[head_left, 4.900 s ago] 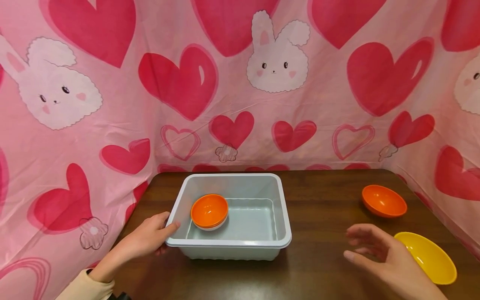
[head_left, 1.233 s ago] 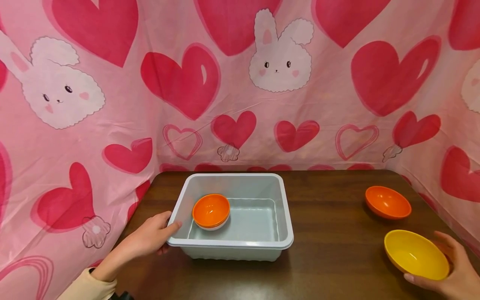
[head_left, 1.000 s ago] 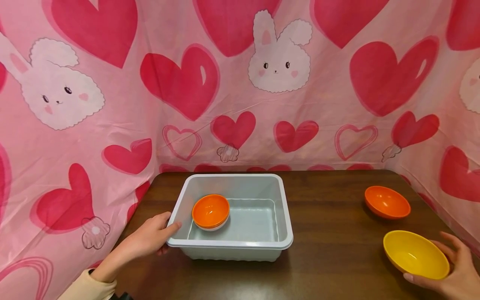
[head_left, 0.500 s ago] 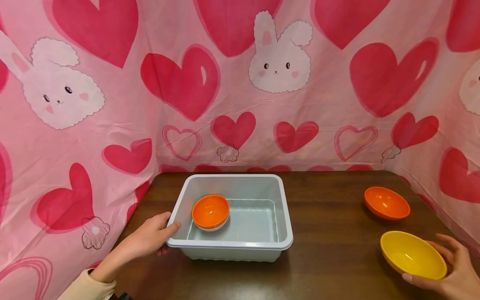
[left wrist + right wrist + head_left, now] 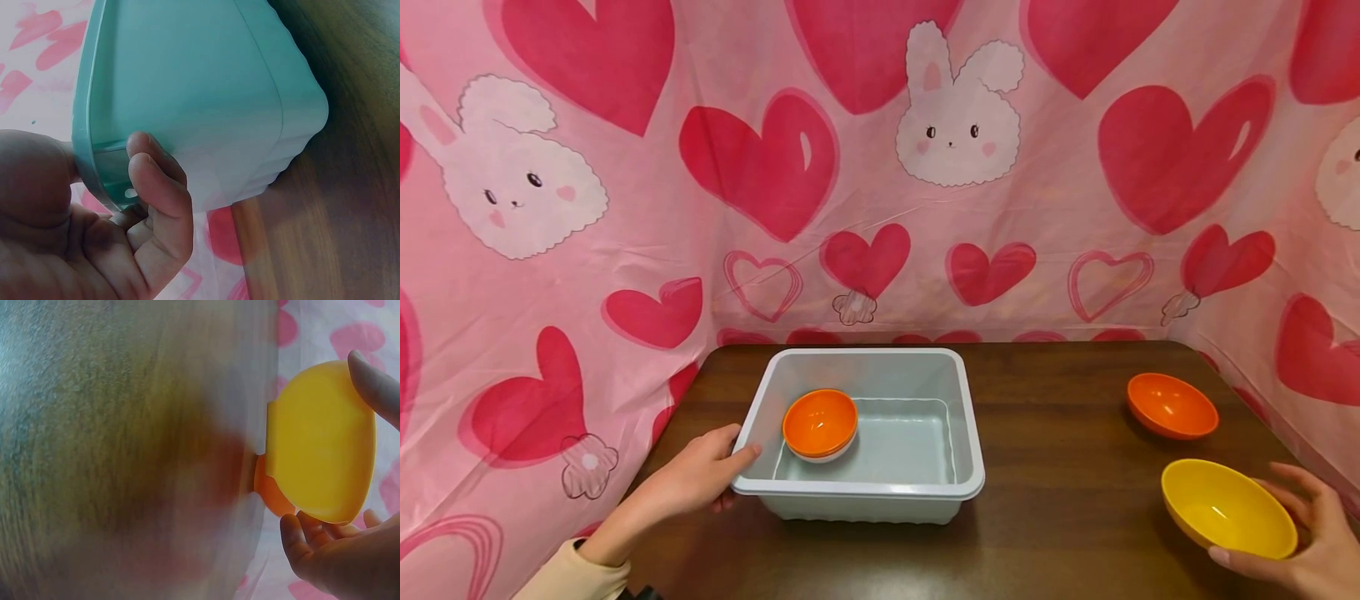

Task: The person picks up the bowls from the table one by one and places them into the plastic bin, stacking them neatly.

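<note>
A grey plastic tub (image 5: pixel 865 488) stands on the table, and my left hand (image 5: pixel 696 471) grips its rim at the near left corner. The left wrist view has the fingers (image 5: pixel 164 187) curled under that rim. Inside the tub, toward the left, an orange bowl (image 5: pixel 820 423) sits nested with a white underside showing below it. At the right, my right hand (image 5: pixel 1311 546) holds a yellow bowl (image 5: pixel 1228 510) between thumb and fingers, its opening facing up. In the right wrist view the yellow bowl's (image 5: pixel 325 444) side and foot show; whether it touches the table I cannot tell.
Another orange bowl (image 5: pixel 1172 406) rests on the brown wooden table (image 5: pixel 1052 450), behind the yellow one. A pink cloth (image 5: pixel 1037 208) with hearts and rabbits hangs along the back and both sides.
Since the earliest frame, my right hand has moved right and taken hold of the yellow bowl, which has shifted slightly left. Over the last second both hands have stayed nearly still.
</note>
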Tool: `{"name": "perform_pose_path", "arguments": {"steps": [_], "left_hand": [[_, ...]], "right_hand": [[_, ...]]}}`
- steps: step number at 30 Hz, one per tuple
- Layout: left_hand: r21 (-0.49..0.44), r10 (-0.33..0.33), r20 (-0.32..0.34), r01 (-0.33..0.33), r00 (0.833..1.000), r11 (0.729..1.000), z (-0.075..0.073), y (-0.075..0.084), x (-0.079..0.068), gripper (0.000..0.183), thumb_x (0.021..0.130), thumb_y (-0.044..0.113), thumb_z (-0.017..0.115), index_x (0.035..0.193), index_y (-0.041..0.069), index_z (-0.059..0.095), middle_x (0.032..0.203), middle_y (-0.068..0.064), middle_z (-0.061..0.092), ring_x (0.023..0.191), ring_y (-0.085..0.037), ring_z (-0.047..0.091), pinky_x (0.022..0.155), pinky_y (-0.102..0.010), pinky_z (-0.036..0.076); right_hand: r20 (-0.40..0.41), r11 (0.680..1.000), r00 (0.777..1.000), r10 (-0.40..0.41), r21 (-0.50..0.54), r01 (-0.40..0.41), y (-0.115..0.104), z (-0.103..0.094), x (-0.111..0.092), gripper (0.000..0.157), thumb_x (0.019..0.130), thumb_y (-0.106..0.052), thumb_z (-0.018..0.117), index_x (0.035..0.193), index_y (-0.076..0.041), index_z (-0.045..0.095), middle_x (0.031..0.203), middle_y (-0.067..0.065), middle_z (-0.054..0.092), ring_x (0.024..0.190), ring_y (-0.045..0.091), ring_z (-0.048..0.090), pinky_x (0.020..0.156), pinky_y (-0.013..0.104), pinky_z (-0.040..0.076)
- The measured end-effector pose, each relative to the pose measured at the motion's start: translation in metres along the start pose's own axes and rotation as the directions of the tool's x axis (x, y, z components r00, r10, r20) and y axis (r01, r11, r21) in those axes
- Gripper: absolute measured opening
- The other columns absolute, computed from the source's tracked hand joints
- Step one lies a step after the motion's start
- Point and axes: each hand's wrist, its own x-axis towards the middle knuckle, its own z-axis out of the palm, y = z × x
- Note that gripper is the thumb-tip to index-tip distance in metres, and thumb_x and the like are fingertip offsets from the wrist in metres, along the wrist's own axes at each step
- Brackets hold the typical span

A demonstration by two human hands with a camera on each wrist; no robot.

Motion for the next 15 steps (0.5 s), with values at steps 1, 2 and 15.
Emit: {"name": "perform_pose_path", "arguments": {"steps": [1, 2, 15], "left_hand": [[-0.001, 0.0, 0.001, 0.0, 1.0, 1.0, 0.0, 0.0, 0.0, 0.026, 0.105, 0.017, 0.062, 0.115, -0.006, 0.056, 0.063, -0.007, 0.058, 0.046, -0.023, 0.057, 0.043, -0.035, 0.053], [-0.002, 0.001, 0.002, -0.001, 1.0, 1.0, 0.0, 0.0, 0.0, 0.026, 0.106, 0.017, 0.062, 0.115, -0.006, 0.056, 0.063, -0.007, 0.058, 0.046, -0.023, 0.056, 0.043, -0.035, 0.053], [0.01, 0.009, -0.001, -0.009, 1.0, 1.0, 0.0, 0.0, 0.001, 0.025, 0.106, 0.017, 0.062, 0.115, -0.006, 0.057, 0.063, -0.005, 0.058, 0.046, -0.023, 0.056, 0.044, -0.04, 0.055]], "right_hand": [[0.001, 1.0, 1.0, -0.001, 0.004, 0.001, -0.001, 0.0, 0.0, 0.119, 0.074, -0.003, 0.094, 0.142, -0.059, 0.014, 0.108, -0.038, 0.038, 0.088, -0.028, 0.04, 0.071, -0.003, 0.036], [0.004, 1.0, 1.0, -0.005, 0.008, 0.005, -0.002, -0.001, 0.0, 0.119, 0.074, -0.003, 0.094, 0.142, -0.059, 0.014, 0.106, -0.041, 0.035, 0.089, -0.028, 0.04, 0.071, -0.003, 0.036], [-0.01, 0.995, 0.995, -0.094, 0.034, 0.095, -0.013, -0.005, 0.0, 0.122, 0.068, 0.005, 0.094, 0.143, -0.057, 0.021, 0.111, -0.042, 0.039, 0.093, -0.026, 0.044, 0.072, -0.002, 0.038]]}}
